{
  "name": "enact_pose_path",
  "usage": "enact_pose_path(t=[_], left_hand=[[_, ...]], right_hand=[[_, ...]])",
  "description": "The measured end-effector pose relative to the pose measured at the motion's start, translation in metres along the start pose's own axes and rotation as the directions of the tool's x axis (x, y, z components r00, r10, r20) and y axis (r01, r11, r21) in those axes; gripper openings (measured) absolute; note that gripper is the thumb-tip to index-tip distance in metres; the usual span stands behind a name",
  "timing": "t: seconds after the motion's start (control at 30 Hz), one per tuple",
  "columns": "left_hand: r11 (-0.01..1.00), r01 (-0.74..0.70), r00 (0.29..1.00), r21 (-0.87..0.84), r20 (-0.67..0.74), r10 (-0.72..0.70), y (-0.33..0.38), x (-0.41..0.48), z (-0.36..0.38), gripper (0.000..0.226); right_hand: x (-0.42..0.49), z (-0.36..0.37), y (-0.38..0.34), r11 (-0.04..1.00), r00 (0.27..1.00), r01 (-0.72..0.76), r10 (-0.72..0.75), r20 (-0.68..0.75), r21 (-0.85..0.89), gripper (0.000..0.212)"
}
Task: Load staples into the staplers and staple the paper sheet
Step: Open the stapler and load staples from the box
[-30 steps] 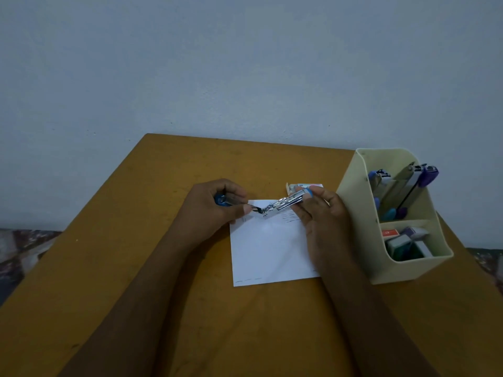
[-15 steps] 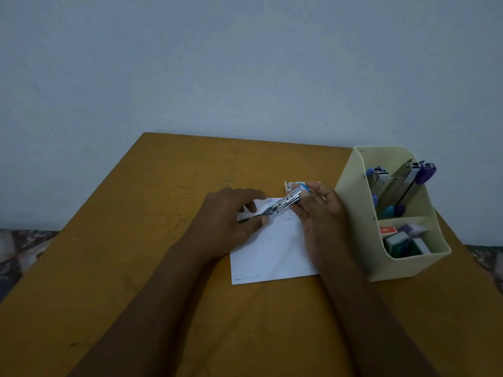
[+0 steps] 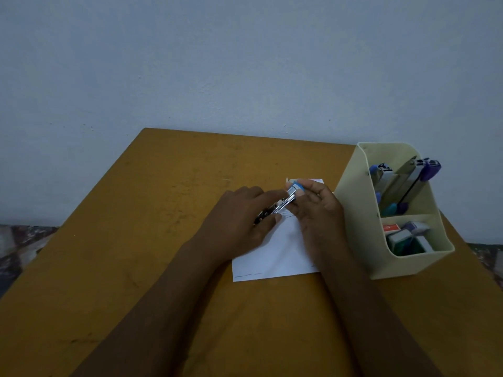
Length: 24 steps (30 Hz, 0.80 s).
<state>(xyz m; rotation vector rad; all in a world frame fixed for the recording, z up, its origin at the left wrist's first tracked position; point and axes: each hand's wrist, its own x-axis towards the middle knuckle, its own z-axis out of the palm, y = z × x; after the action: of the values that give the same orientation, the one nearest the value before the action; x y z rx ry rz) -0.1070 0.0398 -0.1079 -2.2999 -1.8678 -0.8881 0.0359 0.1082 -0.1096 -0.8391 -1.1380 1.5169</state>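
1. The paper sheet (image 3: 272,257) lies flat on the table (image 3: 152,268), nearest; thin, limp and light, it would likely slide unless pinned at an edge
2. The left hand (image 3: 239,221) pinches the low metal end of a small stapler (image 3: 283,204), held over the sheet's far half
3. The right hand (image 3: 318,210) pinches its raised blue end; stiff, smooth and probably sprung, it is best gripped by its sides
4. Just behind, a small box (image 3: 317,181) is partly hidden
5. Farthest right, a cream organiser (image 3: 353,213) holds more staplers (image 3: 416,180)
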Motion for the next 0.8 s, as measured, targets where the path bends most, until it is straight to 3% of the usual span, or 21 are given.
enact_pose_path(t=[0.17, 0.33, 0.6, 0.77, 0.8], left_hand=[[1.000, 0.013, 0.999, 0.024, 0.038, -0.014, 0.0041, 0.0007, -0.0006, 0.034], [0.999, 0.018, 1.000, -0.034, 0.000, -0.018, 0.0039, 0.0012, -0.0008, 0.007], [0.986, 0.044, 0.978, -0.159, -0.196, -0.075, 0.0041, -0.0044, -0.0068, 0.024], [0.969, 0.072, 0.983, -0.237, -0.145, -0.109, 0.0028, -0.0053, -0.0083, 0.005], [0.970, 0.072, 0.986, -0.231, -0.131, -0.105, 0.0024, -0.0049, -0.0085, 0.013]], right_hand=[[0.0001, -0.0008, 0.0017, 1.000, 1.000, 0.010, -0.010, 0.015, -0.029, 0.018], [-0.0004, -0.0005, 0.0035, 0.998, 1.000, 0.027, -0.027, 0.010, -0.055, 0.019], [-0.0013, 0.0006, 0.0008, 0.999, 0.999, 0.036, -0.036, -0.010, -0.021, 0.019], [-0.0015, 0.0003, 0.0012, 0.998, 0.999, 0.048, -0.049, -0.014, -0.044, 0.021], [-0.0016, 0.0000, 0.0015, 0.997, 0.999, 0.050, -0.051, -0.014, -0.052, 0.021]])
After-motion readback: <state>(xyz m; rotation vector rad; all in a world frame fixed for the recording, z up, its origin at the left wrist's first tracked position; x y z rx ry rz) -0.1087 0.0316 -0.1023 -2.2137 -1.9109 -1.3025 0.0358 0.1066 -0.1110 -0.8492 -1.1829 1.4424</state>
